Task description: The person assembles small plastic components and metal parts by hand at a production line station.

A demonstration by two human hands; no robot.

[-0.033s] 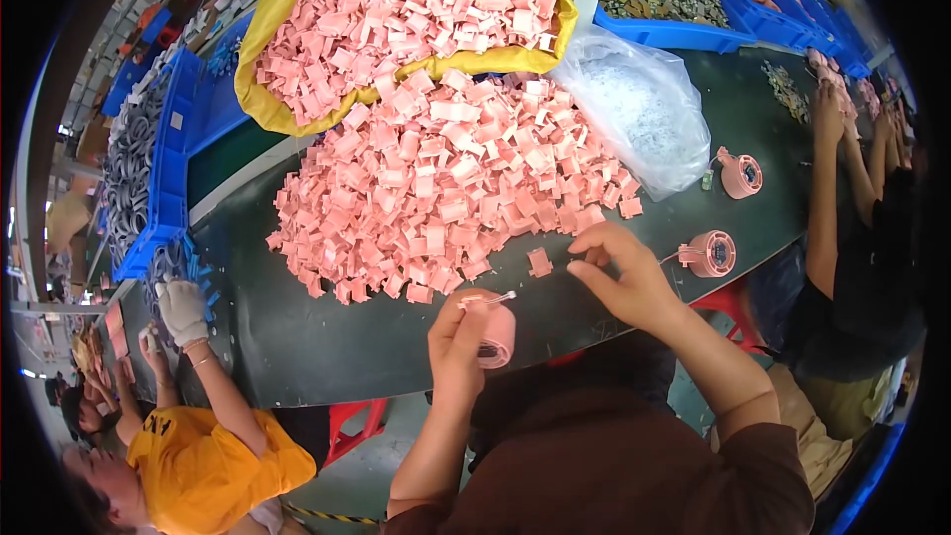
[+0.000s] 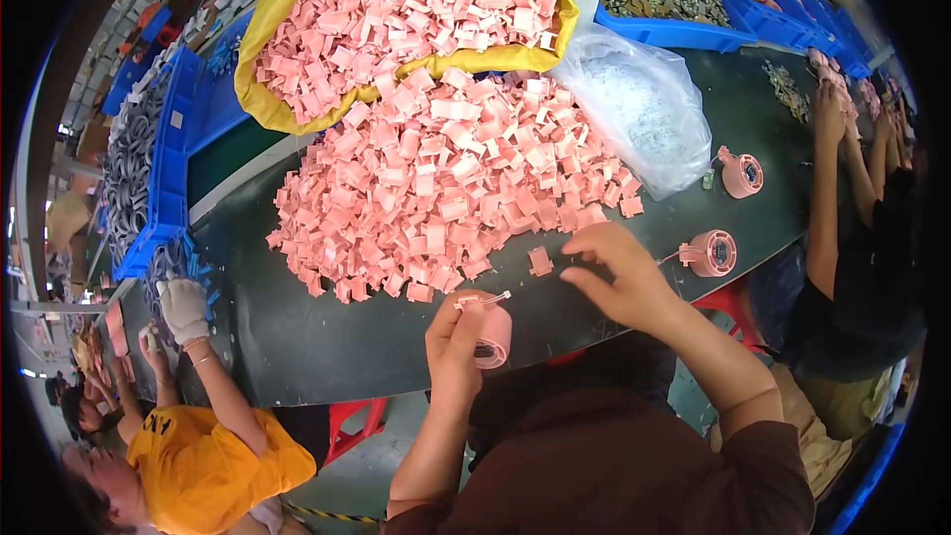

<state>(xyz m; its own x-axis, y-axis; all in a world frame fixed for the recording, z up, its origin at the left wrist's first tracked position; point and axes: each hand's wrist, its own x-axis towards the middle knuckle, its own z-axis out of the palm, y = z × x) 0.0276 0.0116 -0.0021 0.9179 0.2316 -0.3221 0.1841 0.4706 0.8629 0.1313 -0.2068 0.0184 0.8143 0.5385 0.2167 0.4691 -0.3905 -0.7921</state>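
My left hand (image 2: 452, 342) grips a pink round plastic housing (image 2: 494, 333) just over the table's near edge. From the housing's top a short thin lead (image 2: 497, 297) with a small white end sticks out to the right. My right hand (image 2: 619, 277) is held apart from the housing, a little to its right. Its thumb and forefinger are spread, with nothing visible between them. Close to those fingertips, a single small pink plastic clip (image 2: 540, 261) lies on the dark green table (image 2: 327, 357). A big heap of similar pink pieces (image 2: 426, 198) lies beyond both hands.
A yellow sack (image 2: 260, 104) spills pink pieces onto the heap. Beside it sits a clear plastic bag (image 2: 644, 119). Two pink round housings (image 2: 707, 254) stand at right. Blue bins (image 2: 170, 173) line the far side. Co-workers sit left, one wearing a white glove (image 2: 183, 310), and right.
My right hand has shifted slightly left, its thumb and forefinger still apart. The housing in my left hand has tilted or moved a touch left.
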